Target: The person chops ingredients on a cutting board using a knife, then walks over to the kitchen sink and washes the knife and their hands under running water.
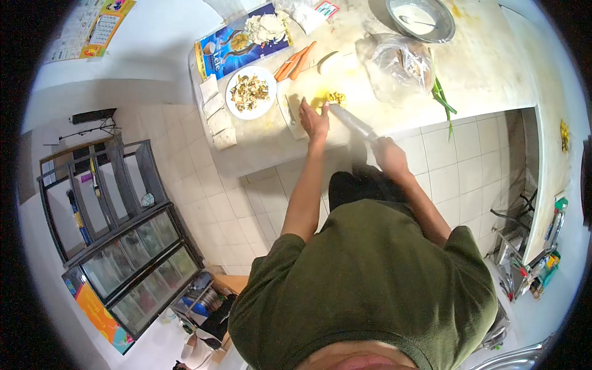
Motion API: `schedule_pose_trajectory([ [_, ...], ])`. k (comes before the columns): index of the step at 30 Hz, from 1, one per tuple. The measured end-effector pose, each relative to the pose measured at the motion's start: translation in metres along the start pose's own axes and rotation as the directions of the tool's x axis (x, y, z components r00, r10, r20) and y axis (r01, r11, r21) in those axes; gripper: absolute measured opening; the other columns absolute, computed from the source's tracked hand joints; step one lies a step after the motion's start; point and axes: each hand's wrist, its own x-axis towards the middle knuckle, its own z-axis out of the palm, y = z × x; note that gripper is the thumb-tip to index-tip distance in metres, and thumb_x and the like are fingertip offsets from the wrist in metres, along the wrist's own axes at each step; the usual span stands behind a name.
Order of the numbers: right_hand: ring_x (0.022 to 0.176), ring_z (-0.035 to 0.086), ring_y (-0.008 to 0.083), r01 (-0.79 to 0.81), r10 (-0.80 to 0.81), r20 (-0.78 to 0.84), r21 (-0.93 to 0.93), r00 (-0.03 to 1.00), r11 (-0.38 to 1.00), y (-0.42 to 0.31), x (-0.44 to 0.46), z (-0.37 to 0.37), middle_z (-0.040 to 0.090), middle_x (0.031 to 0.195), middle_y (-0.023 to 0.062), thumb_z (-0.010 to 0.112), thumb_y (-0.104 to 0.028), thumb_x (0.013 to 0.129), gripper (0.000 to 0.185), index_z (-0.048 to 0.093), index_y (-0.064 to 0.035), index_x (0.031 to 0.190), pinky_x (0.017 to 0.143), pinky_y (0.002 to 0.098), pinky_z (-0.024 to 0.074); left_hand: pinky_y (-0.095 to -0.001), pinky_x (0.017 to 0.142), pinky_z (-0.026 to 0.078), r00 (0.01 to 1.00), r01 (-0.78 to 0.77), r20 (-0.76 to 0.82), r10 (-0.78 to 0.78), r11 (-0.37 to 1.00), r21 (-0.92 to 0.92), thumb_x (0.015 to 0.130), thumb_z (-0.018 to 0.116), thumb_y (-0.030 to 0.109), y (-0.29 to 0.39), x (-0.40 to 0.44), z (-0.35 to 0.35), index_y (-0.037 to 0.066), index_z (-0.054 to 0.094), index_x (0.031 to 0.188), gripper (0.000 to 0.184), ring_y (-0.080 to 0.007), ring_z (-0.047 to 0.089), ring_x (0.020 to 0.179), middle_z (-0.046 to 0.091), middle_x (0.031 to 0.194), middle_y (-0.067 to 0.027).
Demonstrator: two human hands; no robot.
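My right hand (pixel 391 159) is wrapped round the handle of a large kitchen knife (pixel 353 120). Its broad blade slants up and left over the counter, with the tip beside a small heap of chopped yellow pieces (pixel 335 98). To the left of the heap, my left hand (pixel 314 121) rests low over the worktop, thumb and fingers apart, and I see nothing held in it. Just beyond the knife lies a pale, peeled piece of vegetable (pixel 330 63). Several carrots (pixel 296 61) are a little farther left.
A white plate (pixel 270 83) of chopped brownish food stands left, beside folded white pieces (pixel 216 113). Pale shreds (pixel 266 28) lie on a blue printed sheet (pixel 216 58). Right are a plastic bag (pixel 401 65), green onions (pixel 443 98) and a metal bowl (pixel 444 31) with white contents.
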Motion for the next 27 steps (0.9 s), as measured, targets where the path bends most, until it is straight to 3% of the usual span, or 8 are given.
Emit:
schedule_pose_trajectory([
  [4,0.079,0.065,0.0416,-0.041,0.041,-0.096,0.004,0.995,0.999,0.011,-0.017,-0.028,0.063,0.092,0.0208,0.060,-0.026,0.095,0.024,0.063,-0.0028,0.101,0.070,0.0496,0.0525,-0.0449,0.098,0.045,0.947,0.089,0.309,-0.090,0.996,0.015,0.090,0.070,0.034,-0.009,0.013,-0.009,0.002,0.050,0.132,0.056,-0.0393,0.055,0.115,0.057,0.123,-0.0221],
  [7,0.078,0.064,0.0415,-0.035,0.033,-0.190,-0.007,0.981,0.999,0.009,-0.017,-0.040,0.062,0.091,0.0210,0.062,-0.022,0.093,0.020,0.060,-0.0024,0.098,0.070,0.0506,0.0519,-0.0418,0.096,0.047,0.957,-0.021,0.279,0.081,0.978,-0.210,0.092,0.068,0.028,-0.033,0.012,0.003,0.003,0.051,0.132,0.050,-0.0374,0.057,0.114,0.060,0.121,-0.0207],
  [10,0.078,0.063,0.0420,0.037,-0.057,-0.218,-0.098,0.974,0.995,0.011,0.000,-0.036,0.060,0.092,0.0208,0.062,-0.020,0.092,0.019,0.059,-0.0033,0.102,0.069,0.0509,0.0518,-0.0404,0.098,0.047,0.969,-0.175,0.115,0.220,0.934,-0.311,0.091,0.070,0.027,-0.041,0.002,0.008,0.000,0.048,0.134,0.056,-0.0339,0.058,0.114,0.059,0.124,-0.0201],
  [13,0.075,0.063,0.0429,0.066,-0.077,-0.147,-0.080,0.986,0.995,-0.003,0.010,-0.037,0.058,0.094,0.0200,0.063,-0.017,0.090,0.019,0.056,-0.0051,0.103,0.068,0.0511,0.0518,-0.0401,0.099,0.046,0.957,-0.013,0.256,0.137,0.901,-0.434,0.086,0.076,0.035,-0.030,-0.004,-0.010,-0.003,0.041,0.140,0.075,-0.0316,0.057,0.117,0.054,0.131,-0.0227],
  [16,0.075,0.063,0.0425,0.121,-0.127,-0.089,-0.071,0.988,0.990,-0.025,0.013,-0.045,0.058,0.096,0.0192,0.063,-0.017,0.090,0.018,0.056,-0.0052,0.102,0.067,0.0509,0.0516,-0.0392,0.102,0.046,0.926,0.282,0.357,-0.121,0.851,-0.443,0.083,0.079,0.044,0.004,-0.009,-0.035,-0.007,0.028,0.145,0.095,-0.0313,0.053,0.123,0.049,0.137,-0.0261],
  [20,0.076,0.063,0.0419,0.129,-0.132,-0.073,-0.046,0.989,0.991,-0.039,-0.008,-0.057,0.060,0.097,0.0191,0.064,-0.019,0.090,0.021,0.059,-0.0048,0.105,0.068,0.0501,0.0516,-0.0386,0.100,0.046,0.937,0.291,0.316,-0.149,0.835,-0.467,0.079,0.080,0.051,-0.006,0.009,-0.028,-0.008,0.024,0.146,0.106,-0.0315,0.053,0.122,0.049,0.135,-0.0268],
  [25,0.080,0.064,0.0419,-0.059,0.064,-0.156,0.040,0.986,0.997,-0.028,-0.036,-0.047,0.062,0.097,0.0218,0.066,-0.022,0.089,0.025,0.061,-0.0019,0.104,0.073,0.0490,0.0513,-0.0371,0.093,0.049,0.967,0.166,0.236,-0.096,0.940,-0.298,0.090,0.071,0.037,-0.035,0.033,-0.011,-0.006,0.059,0.114,0.051,-0.0296,0.065,0.106,0.067,0.113,-0.0211],
  [27,0.083,0.064,0.0425,-0.086,0.100,-0.196,0.078,0.976,0.993,-0.019,-0.027,-0.031,0.062,0.097,0.0227,0.066,-0.022,0.089,0.026,0.062,-0.0003,0.103,0.075,0.0493,0.0509,-0.0370,0.091,0.050,0.943,0.188,0.330,-0.039,0.882,-0.433,0.093,0.067,0.036,-0.055,0.045,0.011,-0.005,0.059,0.116,0.048,-0.0281,0.065,0.105,0.067,0.114,-0.0192],
])
